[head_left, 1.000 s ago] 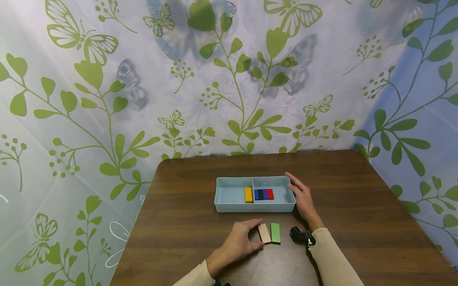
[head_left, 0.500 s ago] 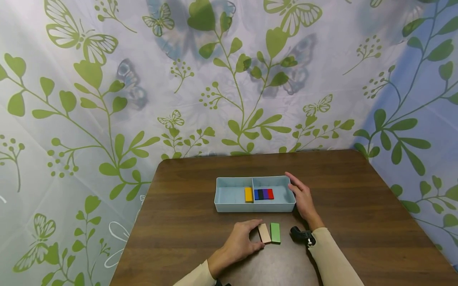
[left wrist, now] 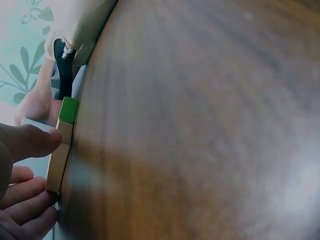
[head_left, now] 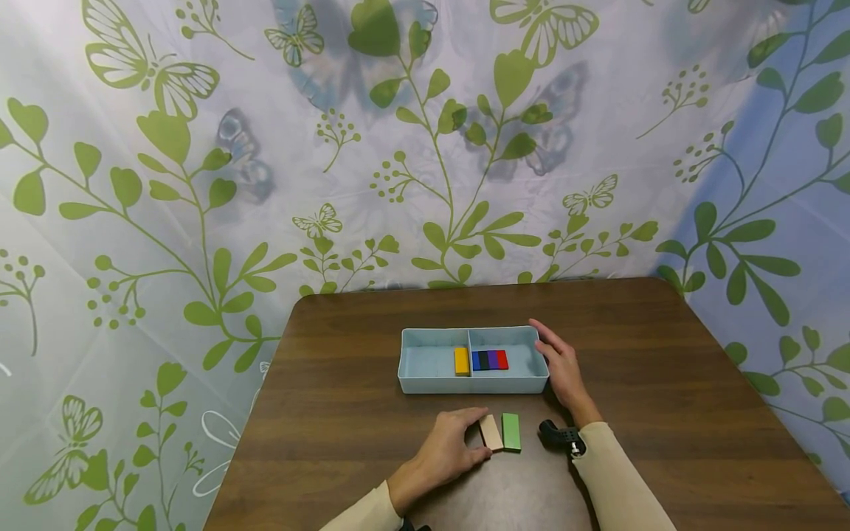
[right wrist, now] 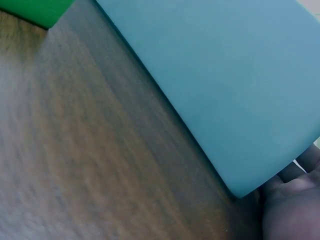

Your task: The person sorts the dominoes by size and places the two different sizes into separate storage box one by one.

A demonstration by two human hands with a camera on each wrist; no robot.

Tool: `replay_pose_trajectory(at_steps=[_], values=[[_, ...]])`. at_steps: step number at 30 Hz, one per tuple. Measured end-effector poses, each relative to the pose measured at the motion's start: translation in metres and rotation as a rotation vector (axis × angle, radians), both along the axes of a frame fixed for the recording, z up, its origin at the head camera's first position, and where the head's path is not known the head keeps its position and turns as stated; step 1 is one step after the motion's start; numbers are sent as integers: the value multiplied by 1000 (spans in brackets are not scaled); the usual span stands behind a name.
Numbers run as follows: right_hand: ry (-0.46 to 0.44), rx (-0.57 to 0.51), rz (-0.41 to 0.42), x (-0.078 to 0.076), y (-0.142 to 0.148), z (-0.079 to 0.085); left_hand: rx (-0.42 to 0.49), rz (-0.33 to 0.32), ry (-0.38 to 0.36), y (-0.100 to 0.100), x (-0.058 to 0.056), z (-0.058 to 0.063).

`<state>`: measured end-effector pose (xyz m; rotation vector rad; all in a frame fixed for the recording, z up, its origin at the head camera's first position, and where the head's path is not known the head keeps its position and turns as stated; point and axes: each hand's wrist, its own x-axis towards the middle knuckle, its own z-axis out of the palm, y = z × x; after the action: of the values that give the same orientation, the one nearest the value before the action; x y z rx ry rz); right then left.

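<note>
My left hand (head_left: pixel 443 451) pinches a plain wooden block (head_left: pixel 491 433) lying on the table, thumb at its near end and index finger at its far end. In the left wrist view the thumb lies over the wooden block (left wrist: pixel 57 167), with the other fingers bent at its lower end. Just to the right lies a green-topped block (head_left: pixel 510 432). My right hand (head_left: pixel 564 374) rests along the right end of a pale blue two-compartment tray (head_left: pixel 434 386), index finger reaching the back corner. The right wrist view shows part of that hand beyond the tray corner (right wrist: pixel 235 185).
A yellow block (head_left: pixel 461 362) sits in the left compartment against the divider. Blue, black, purple and red blocks (head_left: pixel 493 360) stand in a row in the right one. A black wrist device (head_left: pixel 561 435) is on my right arm. A patterned curtain (head_left: pixel 372 147) hangs behind the table.
</note>
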<state>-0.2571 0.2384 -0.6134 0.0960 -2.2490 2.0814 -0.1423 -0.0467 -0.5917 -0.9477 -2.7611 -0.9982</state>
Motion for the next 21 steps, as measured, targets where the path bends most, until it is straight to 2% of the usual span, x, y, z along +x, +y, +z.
replay_pose_trajectory(at_steps=[8,21], values=[[-9,-7,-2,0,0,0,-12,-9,2,0,0,1],[-7,-12,-2,-1,0,1,8,5,-42,-5,-5,5]])
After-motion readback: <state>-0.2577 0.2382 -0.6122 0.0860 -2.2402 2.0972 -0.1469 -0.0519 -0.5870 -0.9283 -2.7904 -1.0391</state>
